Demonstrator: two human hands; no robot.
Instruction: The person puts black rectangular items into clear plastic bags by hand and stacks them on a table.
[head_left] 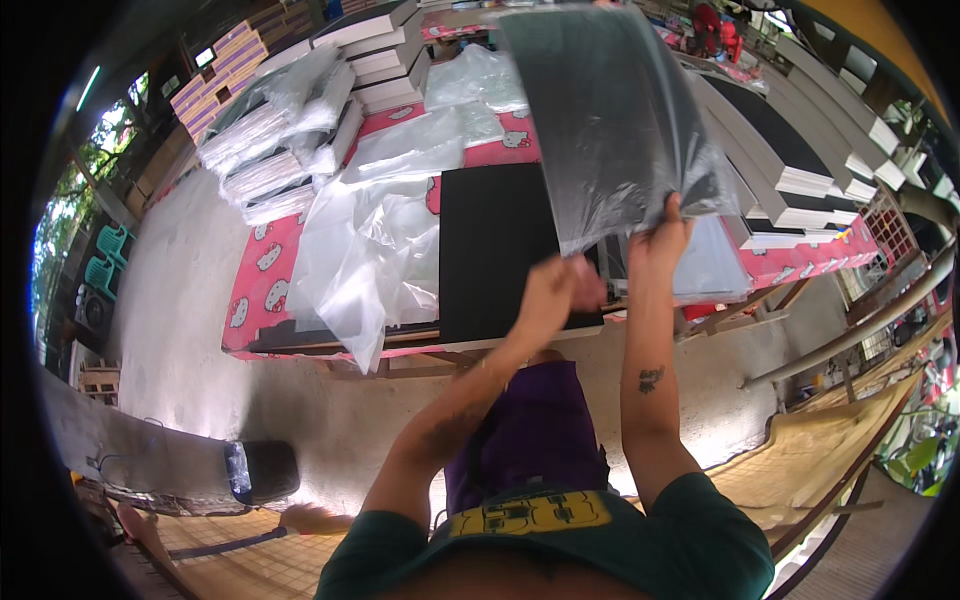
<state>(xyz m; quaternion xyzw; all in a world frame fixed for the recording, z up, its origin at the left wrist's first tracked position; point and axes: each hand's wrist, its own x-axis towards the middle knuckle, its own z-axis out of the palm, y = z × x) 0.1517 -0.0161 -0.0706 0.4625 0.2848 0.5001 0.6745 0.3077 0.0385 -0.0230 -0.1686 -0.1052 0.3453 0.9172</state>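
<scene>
A large black board in a clear plastic sleeve is raised over the table, tilted up and away from me. My right hand grips its lower right corner, with the thumb on the plastic. Close below the sleeve's lower left corner is my left hand; its fingers are smeared by motion, and I cannot tell whether they touch the plastic. A bare black board lies flat under and beside my left hand. Loose clear plastic sleeves spread out to its left, one corner hanging over the table's front edge.
Wrapped boards are piled at the left. Stacks of black-topped boards with white edges fill the right side, with more thick boards behind. A pink patterned cover lies over the table. A broom lies at the lower left.
</scene>
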